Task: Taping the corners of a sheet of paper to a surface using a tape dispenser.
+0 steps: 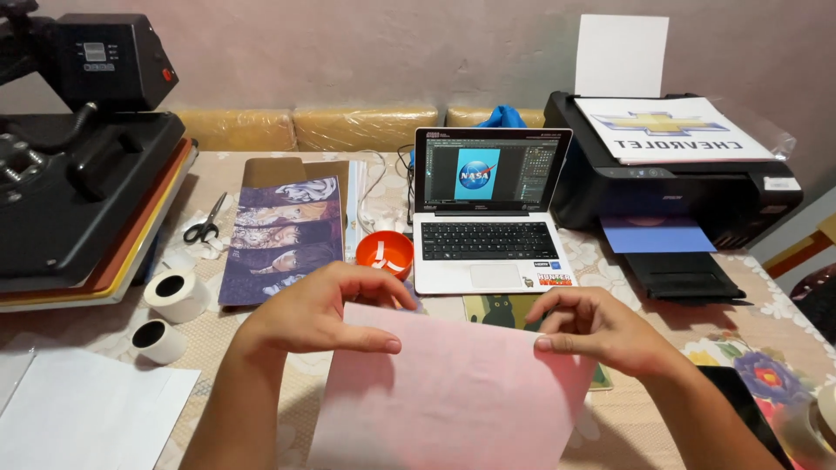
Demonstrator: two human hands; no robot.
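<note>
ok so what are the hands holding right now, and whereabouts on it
Both hands hold one pale pink sheet by its far top edge: the left hand pinches the left corner, and the right hand pinches near the right corner, each between fingers and thumb.

Floral-clothed table [784, 306]: laptop [489, 213], printer [670, 187].

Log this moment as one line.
left hand: pinching pink sheet top edge | right hand: pinching same edge | behind: open laptop, printer | left: heat press
</note>
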